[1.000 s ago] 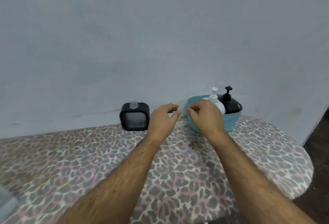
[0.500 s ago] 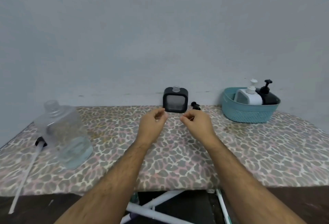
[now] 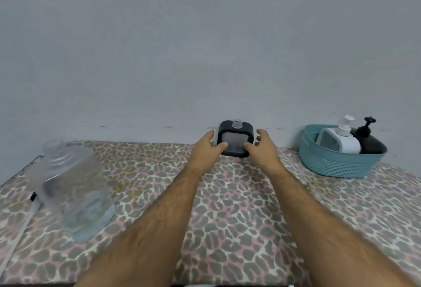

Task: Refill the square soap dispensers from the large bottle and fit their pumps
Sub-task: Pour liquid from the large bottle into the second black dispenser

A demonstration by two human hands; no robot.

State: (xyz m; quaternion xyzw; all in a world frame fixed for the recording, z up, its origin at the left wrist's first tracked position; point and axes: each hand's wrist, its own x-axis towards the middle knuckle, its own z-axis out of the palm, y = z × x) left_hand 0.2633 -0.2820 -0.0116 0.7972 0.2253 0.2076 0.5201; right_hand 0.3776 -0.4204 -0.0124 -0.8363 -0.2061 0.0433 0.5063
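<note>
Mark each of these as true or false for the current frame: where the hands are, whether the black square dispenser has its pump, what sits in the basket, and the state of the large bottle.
1. Both hands reach to either side of the black square dispenser. True: the left hand and the right hand flank it, fingers spread.
2. The black square dispenser has its pump fitted. False: its clear neck is bare.
3. The teal basket holds two dispensers with pumps on. True: a white one and a black one.
4. The large clear bottle is capped. False: its threaded mouth is open.
5. The basket stands left of the large bottle. False: it stands far right.
</note>
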